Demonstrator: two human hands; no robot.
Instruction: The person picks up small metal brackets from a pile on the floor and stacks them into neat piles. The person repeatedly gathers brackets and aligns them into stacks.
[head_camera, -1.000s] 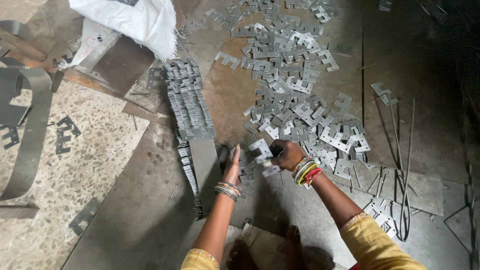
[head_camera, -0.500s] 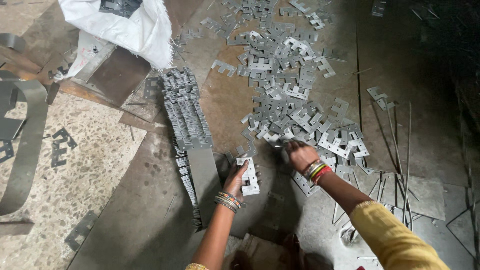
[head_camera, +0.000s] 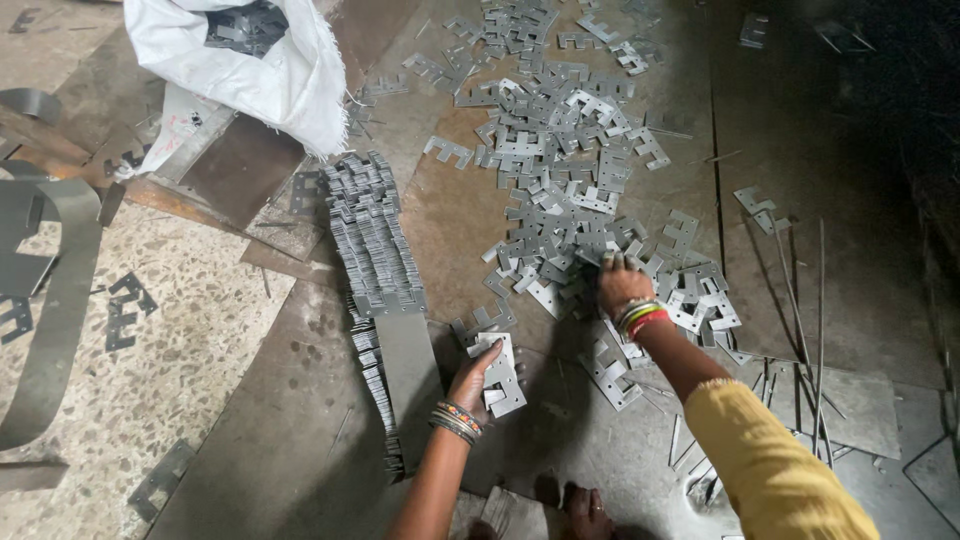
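Observation:
My left hand (head_camera: 478, 375) holds a small stack of flat grey metal plates (head_camera: 502, 372) upright on the floor, beside a long stacked row of the same plates (head_camera: 372, 240). My right hand (head_camera: 620, 282) reaches forward into the loose pile of stamped metal plates (head_camera: 570, 170) and its fingers press on one piece at the pile's near edge. Whether it grips that piece I cannot tell. Bangles sit on both wrists, and a yellow sleeve covers the right arm.
A white sack (head_camera: 250, 60) with plates inside lies at the top left. A curved metal strip (head_camera: 60, 300) rests on the speckled floor at left. Thin metal rods (head_camera: 800, 320) and flat sheets lie at right. My toes (head_camera: 585, 505) show at the bottom.
My right hand has moved forward and up into the loose pile. My left hand with its small stack has stayed near the stacked row.

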